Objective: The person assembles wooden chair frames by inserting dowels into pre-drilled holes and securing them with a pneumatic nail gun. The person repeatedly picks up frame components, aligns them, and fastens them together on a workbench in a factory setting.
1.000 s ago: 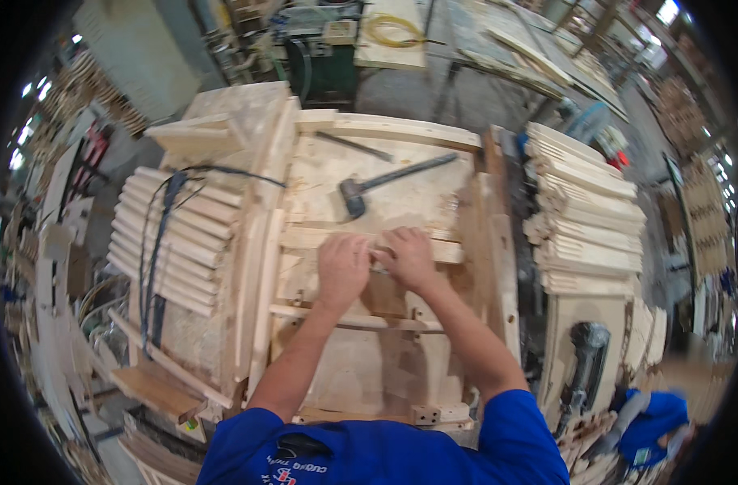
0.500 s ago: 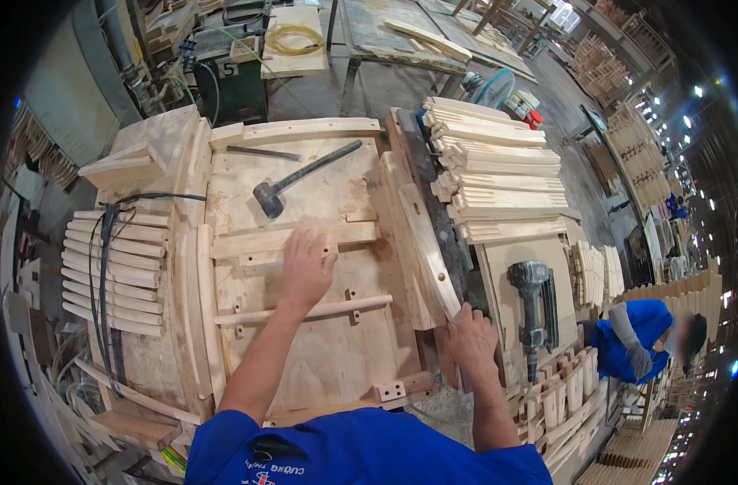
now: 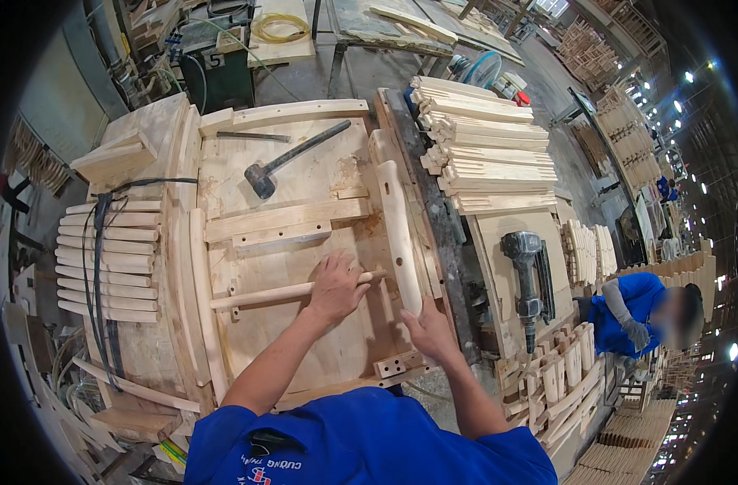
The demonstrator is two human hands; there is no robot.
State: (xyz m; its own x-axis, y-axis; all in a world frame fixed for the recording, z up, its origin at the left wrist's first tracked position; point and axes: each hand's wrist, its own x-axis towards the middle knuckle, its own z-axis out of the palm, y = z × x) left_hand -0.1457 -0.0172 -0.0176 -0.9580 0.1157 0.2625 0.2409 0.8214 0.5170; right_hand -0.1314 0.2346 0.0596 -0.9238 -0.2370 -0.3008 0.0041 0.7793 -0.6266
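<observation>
My right hand (image 3: 434,330) is closed round the near end of a pale, slightly curved wooden chair leg (image 3: 398,222) with slots cut in it. The leg is lifted at a slant over the right side of a wooden jig (image 3: 284,182). My left hand (image 3: 337,288) wraps over a slim wooden rung (image 3: 260,297) near its right end. That rung lies crosswise in the jig, its tip close to the leg but apart from it. Along the jig's left side lies another long curved wooden piece (image 3: 206,299).
A black mallet (image 3: 262,181) and a dark metal bar (image 3: 253,137) lie at the jig's far end. Rungs (image 3: 110,263) are stacked left. At right are stacked legs (image 3: 490,145) and a nail gun (image 3: 527,271); beyond it is a co-worker in blue (image 3: 632,311).
My right hand has raised the chair leg off the right side and brought it left over the jig. My left hand has come nearer and right, onto the rung.
</observation>
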